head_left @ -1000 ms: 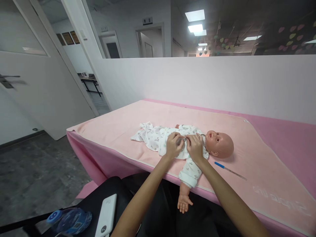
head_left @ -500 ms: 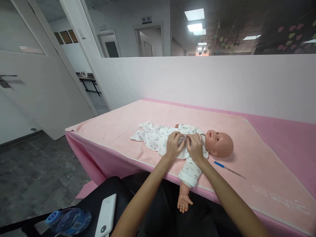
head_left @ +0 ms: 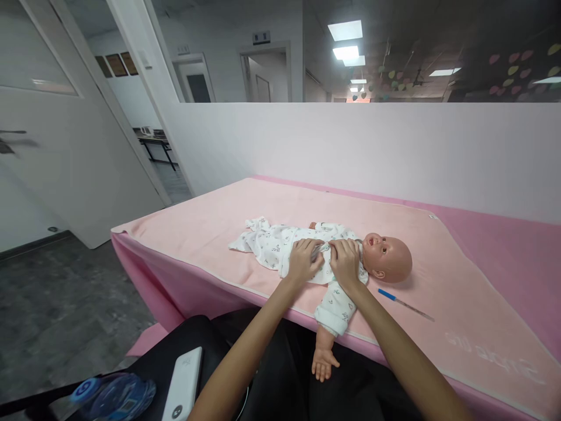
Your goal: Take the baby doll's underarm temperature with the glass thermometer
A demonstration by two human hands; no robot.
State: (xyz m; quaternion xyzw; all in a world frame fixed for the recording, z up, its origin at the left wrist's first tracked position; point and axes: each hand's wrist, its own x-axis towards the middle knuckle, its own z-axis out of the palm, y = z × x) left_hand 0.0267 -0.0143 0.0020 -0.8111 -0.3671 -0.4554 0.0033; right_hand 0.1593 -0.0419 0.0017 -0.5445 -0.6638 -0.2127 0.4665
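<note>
White partition wall [head_left: 350, 146] behind a pink-covered table [head_left: 504, 245]; grey floor [head_left: 65, 304], open door [head_left: 74, 175] left, bright ceiling panels [head_left: 346, 30], perhaps a corridor beyond.

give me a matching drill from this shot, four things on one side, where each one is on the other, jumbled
1 doll
2 blue-tipped stick
3 white power bank
4 right hand

a on black fabric, lower left
b pinching the white suit at the chest
c on its back on the pink towel
d on the towel beside the doll's head

Pairs: 1-c, 2-d, 3-a, 4-b
</note>
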